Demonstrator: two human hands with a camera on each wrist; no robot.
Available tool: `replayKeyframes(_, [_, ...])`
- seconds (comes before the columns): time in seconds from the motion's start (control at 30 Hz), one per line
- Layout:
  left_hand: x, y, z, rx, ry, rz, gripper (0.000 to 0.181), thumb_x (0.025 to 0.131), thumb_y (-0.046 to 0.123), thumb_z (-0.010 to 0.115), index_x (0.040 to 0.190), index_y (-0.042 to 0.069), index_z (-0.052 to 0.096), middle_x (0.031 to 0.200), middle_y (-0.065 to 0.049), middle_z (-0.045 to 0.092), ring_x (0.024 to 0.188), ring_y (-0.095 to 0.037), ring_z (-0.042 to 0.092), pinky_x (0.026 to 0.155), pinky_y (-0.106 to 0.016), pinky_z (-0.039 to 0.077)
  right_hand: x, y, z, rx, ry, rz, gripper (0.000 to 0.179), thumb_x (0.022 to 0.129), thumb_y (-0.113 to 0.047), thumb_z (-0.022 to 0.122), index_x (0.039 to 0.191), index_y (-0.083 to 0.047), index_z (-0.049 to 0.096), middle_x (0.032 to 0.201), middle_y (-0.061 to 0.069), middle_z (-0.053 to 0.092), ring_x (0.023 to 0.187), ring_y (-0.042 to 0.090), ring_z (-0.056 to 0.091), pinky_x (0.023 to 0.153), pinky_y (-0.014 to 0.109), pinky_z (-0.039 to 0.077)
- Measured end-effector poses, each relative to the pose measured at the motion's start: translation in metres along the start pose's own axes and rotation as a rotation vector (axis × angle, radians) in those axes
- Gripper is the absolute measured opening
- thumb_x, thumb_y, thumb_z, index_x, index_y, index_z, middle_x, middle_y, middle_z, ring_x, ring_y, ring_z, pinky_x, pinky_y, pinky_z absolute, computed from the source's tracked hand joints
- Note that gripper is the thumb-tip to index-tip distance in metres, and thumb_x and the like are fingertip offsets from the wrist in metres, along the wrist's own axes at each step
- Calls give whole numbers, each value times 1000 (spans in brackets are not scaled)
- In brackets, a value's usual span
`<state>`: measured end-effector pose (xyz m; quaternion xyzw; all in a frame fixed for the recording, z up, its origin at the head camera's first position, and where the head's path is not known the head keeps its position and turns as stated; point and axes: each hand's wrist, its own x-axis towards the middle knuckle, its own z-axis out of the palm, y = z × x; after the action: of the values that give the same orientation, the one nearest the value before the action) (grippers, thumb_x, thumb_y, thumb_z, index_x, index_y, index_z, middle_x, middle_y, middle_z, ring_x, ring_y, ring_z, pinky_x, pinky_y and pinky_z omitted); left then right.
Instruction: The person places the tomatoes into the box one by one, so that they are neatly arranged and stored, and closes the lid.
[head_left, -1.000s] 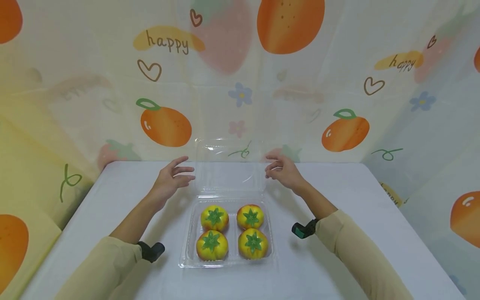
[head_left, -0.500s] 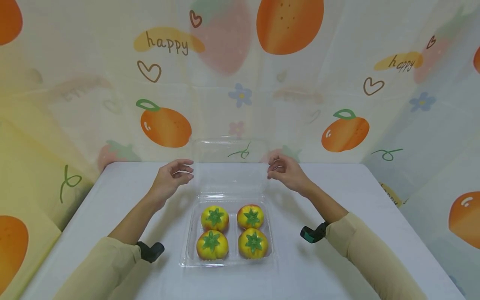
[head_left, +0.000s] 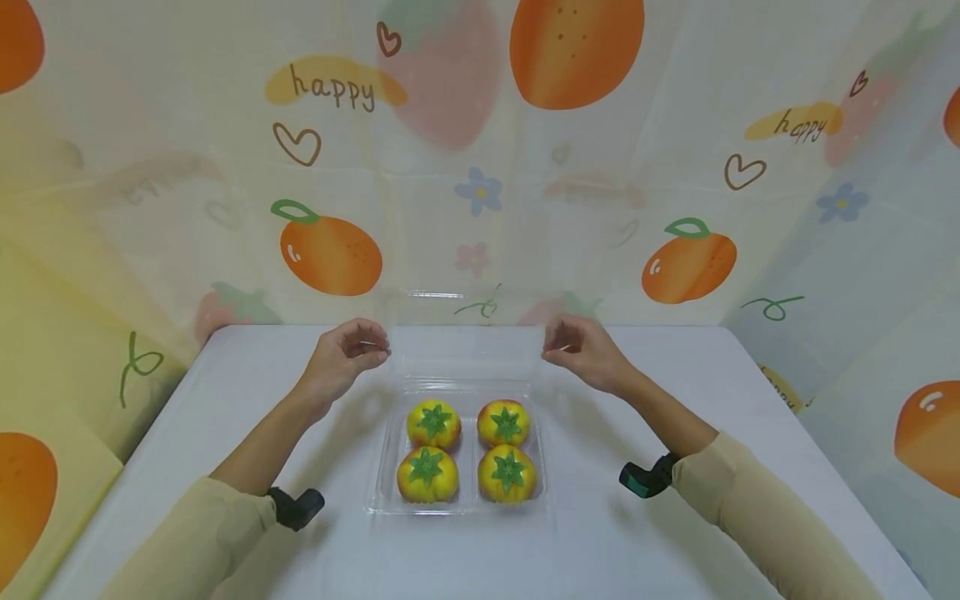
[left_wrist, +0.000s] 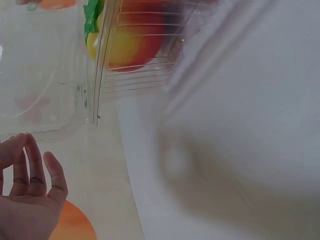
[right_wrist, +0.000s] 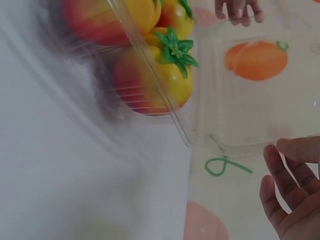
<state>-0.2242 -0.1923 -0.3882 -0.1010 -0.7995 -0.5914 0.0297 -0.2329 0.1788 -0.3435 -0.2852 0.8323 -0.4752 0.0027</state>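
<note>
A clear plastic clamshell box (head_left: 467, 507) lies on the table with its transparent lid (head_left: 467, 354) raised at the back. Inside the base sit several yellow-and-red, tomato-like fruits (head_left: 507, 473) with green star-shaped leaf tops. My left hand (head_left: 348, 354) pinches the lid's left edge; the left wrist view shows that hand (left_wrist: 32, 192) with thumb and forefinger together at the lid's rim (left_wrist: 50, 134). On the opposite edge, my right hand (head_left: 585, 350) pinches the lid too. Its thumb and forefinger meet at the rim in the right wrist view, the other fingers (right_wrist: 272, 200) spread loosely.
White cloth covers the table (head_left: 300, 550). Behind it hangs a printed curtain (head_left: 480, 233) with oranges, hearts and flowers, reaching the table's back edge. Black wrist cameras (head_left: 297, 508) are strapped to both forearms, over the table at either side of the box.
Both hands' fingers have drawn together onto the lid's edges. The lid has changed its tilt, and the box with the fruits has shifted slightly away from me. My right forearm has swung outward.
</note>
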Motion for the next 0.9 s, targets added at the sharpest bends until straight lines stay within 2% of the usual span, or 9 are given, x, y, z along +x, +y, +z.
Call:
replayKeyframes(0.1, [-4, 0, -1, 5, -23, 21, 17, 93, -1, 66, 110, -3, 63, 106, -19, 65, 93, -20, 65, 85, -19, 54, -3, 12, 2, -32, -2, 15, 8, 89, 11, 64, 92, 5, 60, 94, 23, 63, 94, 37, 66, 87, 50, 56])
replayKeyframes(0.27, [-11, -1, -4, 7, -66, 30, 16, 93, 3, 68, 107, -3, 64, 105, -18, 66, 94, -19, 65, 87, -19, 53, -10, 27, 4, -90, -10, 16, 5, 90, 6, 67, 91, 1, 64, 94, 14, 66, 96, 31, 68, 86, 47, 57])
replayKeyframes(0.63, [-25, -1, -9, 19, -137, 8, 17, 92, 7, 71, 106, -3, 68, 109, -23, 66, 98, -16, 66, 87, -21, 54, -28, 27, 6, -136, -52, -4, 10, 88, 1, 71, 96, -5, 69, 94, 3, 69, 88, 17, 62, 85, 38, 57])
replayKeyframes(0.73, [-30, -3, -11, 41, -160, 15, 14, 92, 3, 70, 103, -4, 70, 111, -21, 67, 101, -12, 64, 87, -21, 54, -34, 28, 8, -147, -70, -28, 11, 88, 2, 71, 91, -7, 66, 92, 0, 67, 89, 18, 61, 84, 37, 57])
replayKeyframes(0.83, [-34, -7, -15, 83, -170, 38, 11, 92, 0, 69, 102, -2, 74, 113, -16, 68, 106, -12, 62, 89, -23, 54, -40, 30, 9, -161, -81, -55, 15, 87, 3, 72, 95, -8, 67, 95, -3, 66, 91, 22, 61, 82, 37, 58])
replayKeyframes(0.9, [-38, -8, -17, 124, -178, 55, 13, 92, 0, 68, 103, 0, 76, 116, -14, 69, 111, -15, 61, 92, -29, 54, -45, 30, 9, -177, -86, -68, 18, 86, 4, 72, 99, -8, 68, 97, -3, 66, 92, 23, 61, 81, 36, 58])
